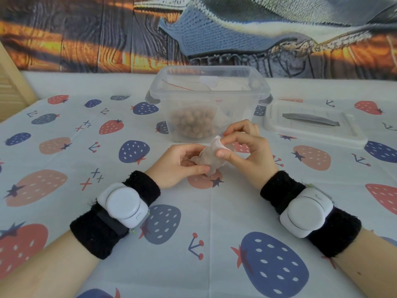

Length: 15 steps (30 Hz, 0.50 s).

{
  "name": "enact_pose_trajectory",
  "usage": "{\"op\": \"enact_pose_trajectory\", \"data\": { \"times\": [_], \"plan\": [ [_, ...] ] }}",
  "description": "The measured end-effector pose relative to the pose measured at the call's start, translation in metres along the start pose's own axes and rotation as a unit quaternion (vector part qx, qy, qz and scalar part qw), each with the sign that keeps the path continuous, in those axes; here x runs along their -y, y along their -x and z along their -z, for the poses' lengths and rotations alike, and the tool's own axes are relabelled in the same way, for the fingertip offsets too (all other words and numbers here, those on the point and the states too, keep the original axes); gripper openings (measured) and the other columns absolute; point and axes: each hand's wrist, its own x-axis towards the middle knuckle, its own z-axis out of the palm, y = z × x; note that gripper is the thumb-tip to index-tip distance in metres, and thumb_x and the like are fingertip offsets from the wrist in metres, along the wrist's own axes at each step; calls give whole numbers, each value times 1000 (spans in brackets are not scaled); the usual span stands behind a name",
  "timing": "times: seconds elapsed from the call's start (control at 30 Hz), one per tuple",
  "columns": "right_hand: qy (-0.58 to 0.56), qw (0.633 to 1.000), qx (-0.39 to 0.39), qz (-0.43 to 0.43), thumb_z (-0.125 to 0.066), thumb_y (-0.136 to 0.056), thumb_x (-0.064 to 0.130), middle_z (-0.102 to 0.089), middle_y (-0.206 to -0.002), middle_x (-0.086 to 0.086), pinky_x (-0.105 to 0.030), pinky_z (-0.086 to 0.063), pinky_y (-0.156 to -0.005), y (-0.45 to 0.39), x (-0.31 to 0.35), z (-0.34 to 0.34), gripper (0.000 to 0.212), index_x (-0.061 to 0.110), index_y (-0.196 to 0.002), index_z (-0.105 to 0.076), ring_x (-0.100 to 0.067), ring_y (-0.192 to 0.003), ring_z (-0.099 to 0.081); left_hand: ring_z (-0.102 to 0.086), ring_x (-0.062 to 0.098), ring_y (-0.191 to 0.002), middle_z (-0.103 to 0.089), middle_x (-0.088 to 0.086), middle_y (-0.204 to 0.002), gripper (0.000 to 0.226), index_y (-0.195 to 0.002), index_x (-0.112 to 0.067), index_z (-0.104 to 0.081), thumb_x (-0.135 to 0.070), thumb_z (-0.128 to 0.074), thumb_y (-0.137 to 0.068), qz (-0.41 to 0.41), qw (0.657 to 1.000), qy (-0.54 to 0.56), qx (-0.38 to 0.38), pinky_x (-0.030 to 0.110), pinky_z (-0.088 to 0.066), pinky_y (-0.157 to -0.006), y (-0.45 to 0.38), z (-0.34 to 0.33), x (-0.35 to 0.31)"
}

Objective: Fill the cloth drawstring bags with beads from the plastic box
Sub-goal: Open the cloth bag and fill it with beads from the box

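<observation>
Right now your left hand (179,162) grips the lower body of the sheer drawstring bag (209,155), fingers curled round it, while your right hand (247,147) pinches its upper rim between thumb and forefinger. Its long axis runs from lower left up toward the right, mouth end nearest your right fingers. Directly beyond both hands stands the open plastic box (207,100), brown beads (193,123) heaped in its left side, so your right hand likely reaches there next.

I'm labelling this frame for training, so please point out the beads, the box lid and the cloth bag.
beads (193,122), head view, middle of the pile.
box lid (311,123), head view, its grey handle.
cloth bag (207,157), head view, its body between both hands.
</observation>
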Motion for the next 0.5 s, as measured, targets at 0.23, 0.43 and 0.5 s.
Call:
{"op": "enact_pose_trajectory", "data": {
  "times": [0.23, 0.43, 0.5],
  "plan": [
    [12, 1000, -20, 16, -70, -72, 38, -53, -96, -2, -10, -34, -83, 0, 2, 2, 17, 31, -86, -65, -21, -96, -50, -63, 17, -105, -66, 4, -111, 44, -114, -19, -59, -5, -74, -74, 2, 999, -1, -46, 27, -50, -93, 1, 2, 1],
    [69, 990, -112, 56, -55, -85, 10, -57, -93, -9, -18, -37, -82, -6, 14, 12, 18, 22, -91, -66, -18, -94, -51, -62, 12, -99, -67, 1, -104, 44, -109, -14, -63, 5, -75, -72, -32, 994, -31, -97, 27, -52, -88, 2, 2, 0],
    [141, 975, -123, 118, -52, -84, -6, -59, -93, -9, -21, -38, -85, -15, 24, 21, 25, 12, -92, -68, -19, -94, -52, -62, 10, -98, -67, 0, -102, 44, -108, -13, -64, 6, -76, -71, -41, 992, -23, -118, 24, -52, -83, 3, 3, -2]
  ]
}}
